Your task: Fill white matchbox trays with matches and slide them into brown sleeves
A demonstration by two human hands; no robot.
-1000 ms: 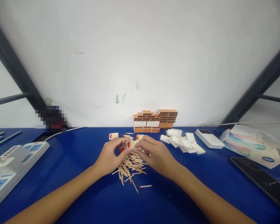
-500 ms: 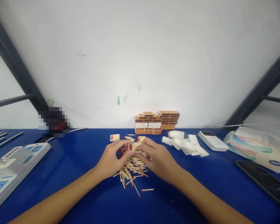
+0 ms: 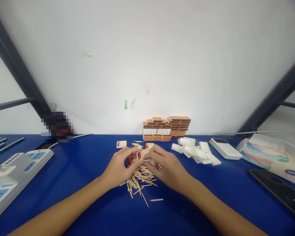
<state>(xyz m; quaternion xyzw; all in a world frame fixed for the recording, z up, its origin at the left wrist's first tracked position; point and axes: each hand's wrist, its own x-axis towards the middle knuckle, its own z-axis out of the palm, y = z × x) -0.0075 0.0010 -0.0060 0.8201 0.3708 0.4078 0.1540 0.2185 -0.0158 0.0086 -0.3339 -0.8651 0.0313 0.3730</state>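
Over a loose pile of red-tipped matches (image 3: 141,178), my left hand (image 3: 118,166) pinches a small white matchbox tray (image 3: 137,155) between thumb and fingers at its left end. Matches with red heads show inside the tray. My right hand (image 3: 165,166) closes on the tray's right end, its bent fingers covering much of it. Just beyond my left hand, another tray (image 3: 121,144) filled with matches lies on the blue table (image 3: 88,170). A single match (image 3: 156,200) lies apart, nearer to me.
Stacked brown matchboxes (image 3: 157,131) stand against the wall. White empty trays (image 3: 196,151) are heaped right of them. Farther right are a white power bank (image 3: 225,148), a tissue pack (image 3: 267,154) and a phone (image 3: 277,190). A power strip (image 3: 36,164) lies at left.
The tray between my hands has tilted slightly, and fewer of its matches show. Both hands stay almost in place. The whole view has shifted a little.
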